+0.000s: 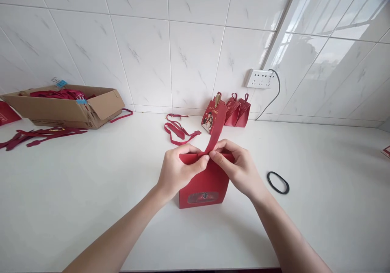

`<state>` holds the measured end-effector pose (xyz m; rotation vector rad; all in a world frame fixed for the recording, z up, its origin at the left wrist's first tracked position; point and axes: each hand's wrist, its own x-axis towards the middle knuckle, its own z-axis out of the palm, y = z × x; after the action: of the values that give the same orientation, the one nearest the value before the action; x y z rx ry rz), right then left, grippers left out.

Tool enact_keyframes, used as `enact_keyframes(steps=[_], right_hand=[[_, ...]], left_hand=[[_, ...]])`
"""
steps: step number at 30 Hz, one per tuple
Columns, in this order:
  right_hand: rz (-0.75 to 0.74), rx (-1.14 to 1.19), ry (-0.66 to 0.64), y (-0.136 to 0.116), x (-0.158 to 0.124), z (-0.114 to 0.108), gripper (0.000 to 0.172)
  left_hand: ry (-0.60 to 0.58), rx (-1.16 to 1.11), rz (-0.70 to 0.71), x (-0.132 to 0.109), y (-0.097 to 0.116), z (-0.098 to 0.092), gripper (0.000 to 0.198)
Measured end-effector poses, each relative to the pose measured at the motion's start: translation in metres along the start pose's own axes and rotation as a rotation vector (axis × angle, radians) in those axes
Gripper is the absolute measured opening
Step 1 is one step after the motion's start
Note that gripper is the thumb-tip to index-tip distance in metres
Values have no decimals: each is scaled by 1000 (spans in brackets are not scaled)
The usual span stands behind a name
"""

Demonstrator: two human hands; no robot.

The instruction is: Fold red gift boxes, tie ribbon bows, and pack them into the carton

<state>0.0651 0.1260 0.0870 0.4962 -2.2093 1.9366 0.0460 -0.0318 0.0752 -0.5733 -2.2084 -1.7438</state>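
At the left of the frame, a cardboard box point(106, 106) stands near the tiled wall point(140, 53) with a heap of red ribbons point(57, 95) inside, and more loose ribbons point(45, 137) lie on the white table point(122, 220) just in front of it. Near the middle lies another ribbon point(178, 131), folded back on itself. Right of that, three small red boxes point(233, 114) with loops on top stand at the foot of the wall (the front one carries a printed picture of a couple), below a power strip point(260, 79) with a dark cable point(279, 90). A black ring point(278, 183) lies right of centre, well apart from the hands.

The red gift box point(205, 179) stands upright at the centre of the frame, between and below the two hands — its oval window low on the near side. The left hand point(179, 167) and the right hand point(239, 165) pinch a red strap point(214, 138) at its top edge, thumbs towards the camera. The strap rises from the fingertips and partly hides the printed box behind; the hands cover the gift box's upper corners.
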Motion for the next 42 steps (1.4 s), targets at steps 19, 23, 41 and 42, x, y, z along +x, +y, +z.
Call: enact_keyframes(steps=[19,23,41,42], right_hand=[[-66,-164,-60,2,0,-7,11],[-90,-211,-55,0,-1,-6,10],[-1094,-527,167,17,1,0,26],[-1025,-453,123,15,-1,-2,21]], left_hand=[[-210,-139,80,7,-5,-7,15],[-206,-145,81,6,-5,-8,14],[141,489,1211,10,-21,-12,14],[142,501,1227,9,-22,-12,13]])
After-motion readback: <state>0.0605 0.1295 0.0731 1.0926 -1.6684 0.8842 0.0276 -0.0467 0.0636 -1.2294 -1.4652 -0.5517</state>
